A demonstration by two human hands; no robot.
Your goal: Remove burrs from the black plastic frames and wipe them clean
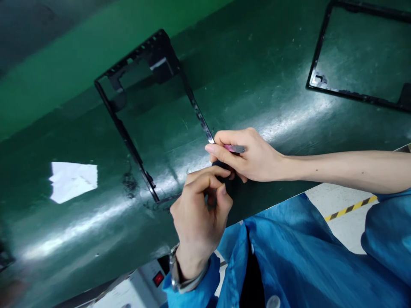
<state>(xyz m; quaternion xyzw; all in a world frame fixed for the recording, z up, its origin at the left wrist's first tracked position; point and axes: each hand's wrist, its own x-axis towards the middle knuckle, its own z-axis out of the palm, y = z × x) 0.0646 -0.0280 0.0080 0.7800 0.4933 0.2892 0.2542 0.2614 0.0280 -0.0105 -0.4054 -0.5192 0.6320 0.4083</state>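
- Right hand [253, 156]: reaches in from the right on a bare forearm; its grip is closed on a pair of tweezers [236, 149], pink and silver, held between thumb and forefinger.
- Left hand [199, 209]: rises from the lower edge, just below the right hand; its grip is narrow, thumb and forefinger curled close together. Whether anything is pinched there cannot be told.
- Wristwatch [180, 280]: sits on the left wrist, above a blue sleeve [199, 297].
- Black frame [162, 51]: lies flat on the green table [257, 64], tilted across the view; its right rail runs down to the right fingertips, and its near corner is hidden by both hands.
- Second frame [359, 96]: lies flat at upper right, well apart from the hands.
- White patch [73, 179]: shows on the table left of the black frame.
- Red switch [158, 279]: sits below the table edge, beside the left wrist.
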